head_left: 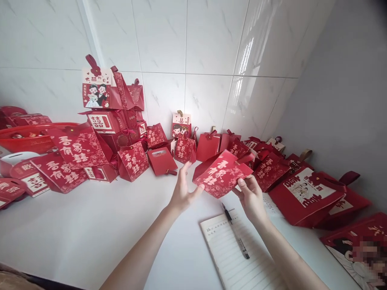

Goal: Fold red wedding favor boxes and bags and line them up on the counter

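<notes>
The head view showed a red gift box (222,173) held tilted above the white table (90,225). The right hand (250,199) had its grip closed, pinching the box's right edge; the left hand (183,191) spread its grip wide at the left side, contact unclear. Nearer lay a lined notebook (217,243) bearing a pen (236,229). Stacked boxes (105,127) stood farther left, near a red basin (24,141).

Bright, diffuse light fills the scene; beyond the notebook (228,253), glare streaks the tiled wall (163,36). Right of the notebook, the grey wall (341,84) looks dimmer, and a red package (356,255) carries pixelation. Wide-angle distortion stretches the edges.
</notes>
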A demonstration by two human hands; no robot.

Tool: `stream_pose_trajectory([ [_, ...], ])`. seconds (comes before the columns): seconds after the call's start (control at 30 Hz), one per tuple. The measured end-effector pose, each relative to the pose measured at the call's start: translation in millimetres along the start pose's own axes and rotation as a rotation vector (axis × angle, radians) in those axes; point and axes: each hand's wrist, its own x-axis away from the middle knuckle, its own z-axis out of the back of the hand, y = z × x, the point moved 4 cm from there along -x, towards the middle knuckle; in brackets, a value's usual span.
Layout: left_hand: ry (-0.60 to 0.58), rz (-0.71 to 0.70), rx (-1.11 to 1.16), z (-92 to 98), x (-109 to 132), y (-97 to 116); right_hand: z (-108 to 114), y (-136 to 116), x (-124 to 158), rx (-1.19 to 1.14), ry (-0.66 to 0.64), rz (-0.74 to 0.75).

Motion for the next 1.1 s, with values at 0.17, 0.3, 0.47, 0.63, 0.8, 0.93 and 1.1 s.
stream_pose_trajectory([
  [0.17, -0.140, -0.013, 0.064, -15.9, 4, 7, 3, 5, -3, -0.203, -0.057, -0.165],
  [0.3, -0.080, -0.098, 0.019, -13.0, 4, 16, 3, 7, -2, -0.251, -0.109, -0.173],
  [0.47, -0.062, -0.135, -0.007, -10.6, 4, 23, 3, 4, -4, -0.242, -0.143, -0.155],
  [0.63, -0.061, -0.092, 0.138, -13.9, 4, 16, 0, 0, -2, -0.225, -0.124, -0.180],
  [0.8, -0.064, 0.063, 0.387, -18.2, 5, 4, -3, 10, 2, -0.259, -0.005, -0.412],
  [0.93, -0.133, 0.071, 0.478, -16.7, 5, 17, -5, 20, 8, -0.312, 0.032, -0.728],
  [1.1, -0.176, 0.042, 0.511, -12.0, 3, 31, -13, 21, 17, -0.358, -0.009, -0.874],
])
